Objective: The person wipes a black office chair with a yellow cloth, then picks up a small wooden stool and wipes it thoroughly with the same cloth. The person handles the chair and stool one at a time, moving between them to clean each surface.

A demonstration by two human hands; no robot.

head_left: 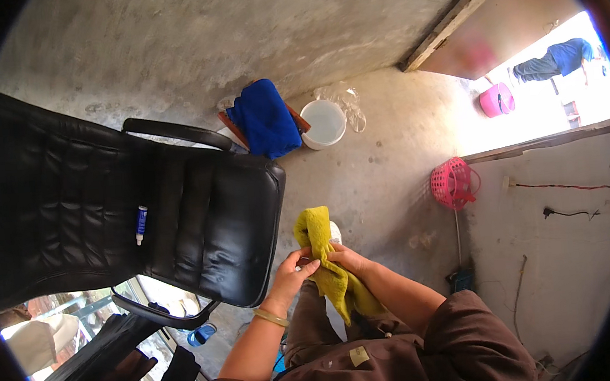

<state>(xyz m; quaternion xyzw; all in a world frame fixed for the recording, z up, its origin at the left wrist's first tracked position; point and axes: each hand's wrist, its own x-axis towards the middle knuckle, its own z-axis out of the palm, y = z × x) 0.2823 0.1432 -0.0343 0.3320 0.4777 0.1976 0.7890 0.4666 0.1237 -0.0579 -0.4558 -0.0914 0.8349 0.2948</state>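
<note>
A yellow-green towel [334, 283] hangs bunched in front of my body, held between both hands. My left hand [298, 268] is closed on its left side, with the thumb lying toward the middle. From the right, my right hand [348, 259] grips the cloth near its upper part. One end of the towel sticks up beyond my fingers and the other drapes down over my legs. To the left stands a black padded office chair [200, 220]. On it lies a small blue and white tube [141, 225].
Near the wall, a blue cloth [263, 118] covers a reddish-brown stool. Beside it are a white bucket [323, 124] of liquid and a clear plastic bag [348, 101]. A pink basket [453, 182] is near the doorway. Outside, a person [563, 59] bends near a pink bucket [496, 100].
</note>
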